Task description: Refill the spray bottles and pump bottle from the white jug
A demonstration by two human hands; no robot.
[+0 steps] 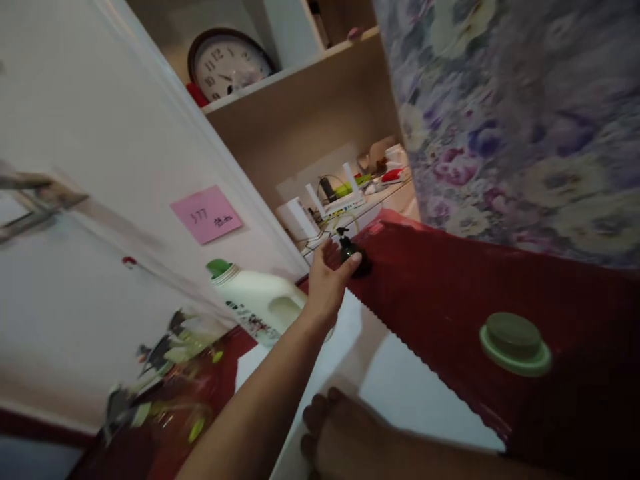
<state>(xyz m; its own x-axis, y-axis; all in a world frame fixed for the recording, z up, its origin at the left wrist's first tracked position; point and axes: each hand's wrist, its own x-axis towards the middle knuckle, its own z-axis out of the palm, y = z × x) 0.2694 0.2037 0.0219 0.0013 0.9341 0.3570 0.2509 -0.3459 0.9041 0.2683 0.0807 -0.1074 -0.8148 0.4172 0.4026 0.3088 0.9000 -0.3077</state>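
Observation:
My left hand (327,280) reaches out over the far end of a white sheet (385,360), its thumb apart from the fingers. Just past the thumb stands a small dark pump bottle (361,265); I cannot tell whether the hand touches it. A pale jug-like bottle (260,297) with a green cap and a handle is beside my left forearm, partly hidden by it. My right hand (345,430) is low over the white sheet, fingers curled in, with nothing visible in them.
A round light-green lidded container (515,340) sits on the red tabletop (440,287) at right. Blurred flower-like decorations (185,347) stand at left. Behind are a white router (345,203), a shelf (300,63) with a clock (227,63), a pink note (206,215) and a floral panel (525,127).

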